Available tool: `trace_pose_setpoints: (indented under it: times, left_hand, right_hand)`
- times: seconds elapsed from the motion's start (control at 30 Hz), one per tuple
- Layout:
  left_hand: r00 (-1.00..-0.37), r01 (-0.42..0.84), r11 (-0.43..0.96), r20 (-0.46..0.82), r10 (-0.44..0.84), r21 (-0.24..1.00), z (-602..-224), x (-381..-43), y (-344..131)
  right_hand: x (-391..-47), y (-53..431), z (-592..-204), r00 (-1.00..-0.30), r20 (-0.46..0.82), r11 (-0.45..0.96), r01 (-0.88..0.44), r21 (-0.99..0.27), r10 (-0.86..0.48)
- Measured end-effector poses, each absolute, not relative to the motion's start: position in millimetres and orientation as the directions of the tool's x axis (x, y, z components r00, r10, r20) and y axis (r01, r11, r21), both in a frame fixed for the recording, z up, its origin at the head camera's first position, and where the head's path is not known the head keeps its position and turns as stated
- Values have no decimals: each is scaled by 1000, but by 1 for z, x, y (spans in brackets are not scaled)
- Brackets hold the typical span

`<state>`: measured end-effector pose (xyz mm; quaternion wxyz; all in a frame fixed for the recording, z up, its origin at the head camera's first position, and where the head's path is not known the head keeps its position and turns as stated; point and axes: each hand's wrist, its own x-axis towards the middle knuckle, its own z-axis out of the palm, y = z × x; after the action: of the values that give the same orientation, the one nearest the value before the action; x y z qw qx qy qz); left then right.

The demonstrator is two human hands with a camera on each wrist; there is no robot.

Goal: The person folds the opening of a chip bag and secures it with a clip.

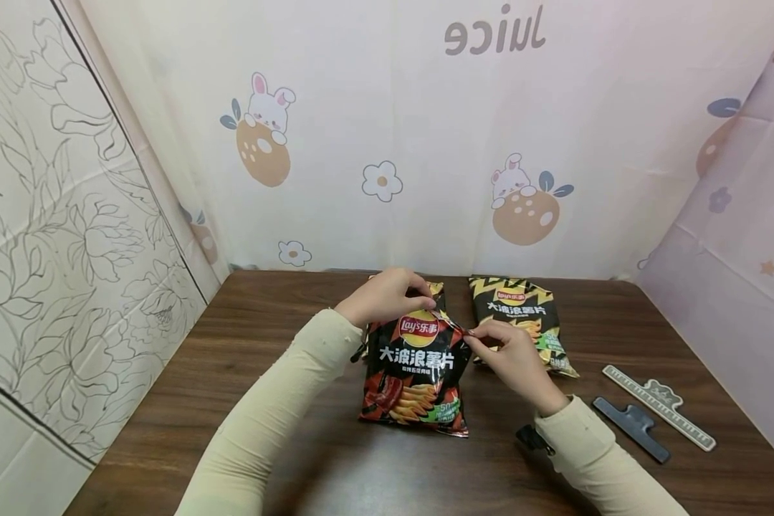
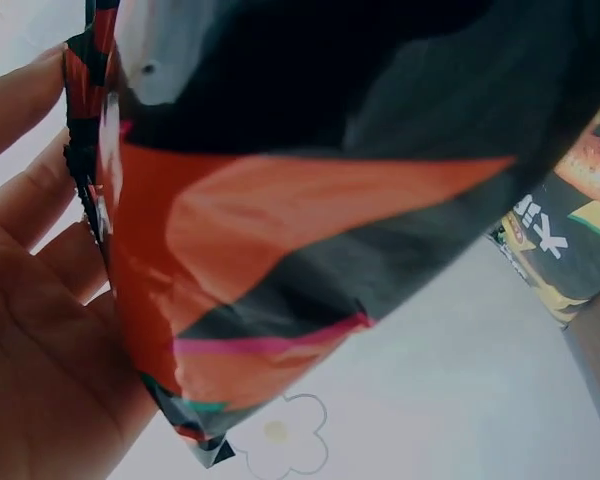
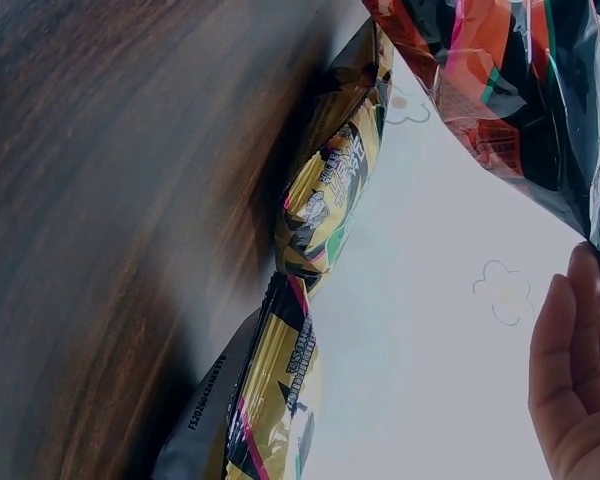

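A black and red bag of Lay's potato chips (image 1: 419, 380) stands upright in front of me, its printed front towards the head camera. My left hand (image 1: 390, 294) reaches over from the left and pinches the bag's top edge. At the upper right corner, my right hand (image 1: 512, 355) pinches the same edge between thumb and fingers. In the left wrist view, the left fingers (image 2: 40, 185) lie along the crimped top seam. The right wrist view has the right fingertips (image 3: 585, 270) at the bag's corner.
A yellow and black chip bag (image 1: 512, 308) lies behind my right hand. Another yellow bag (image 1: 437, 289) is mostly hidden behind the red one. To the right, a white clip (image 1: 658, 405) and a dark grey clip (image 1: 632, 428) lie on the brown table (image 1: 245, 423). A printed curtain (image 1: 335, 107) hangs behind.
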<state>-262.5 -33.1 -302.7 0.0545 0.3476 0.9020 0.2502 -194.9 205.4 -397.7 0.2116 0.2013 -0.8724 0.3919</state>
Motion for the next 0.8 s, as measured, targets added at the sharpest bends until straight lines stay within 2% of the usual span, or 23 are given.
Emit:
trace_pose_setpoints:
  times: [0.37, 0.8]
  left_hand:
    - [-745, 615, 616, 108, 658, 492, -306, -263, -31]
    - [-755, 604, 621, 110, 646, 499, -308, -263, -31]
  right_hand:
    - [-194, 209, -398, -868, 460, 590, -473, -655, -186]
    - [-191, 216, -387, -921, 267, 515, -381, -767, -284]
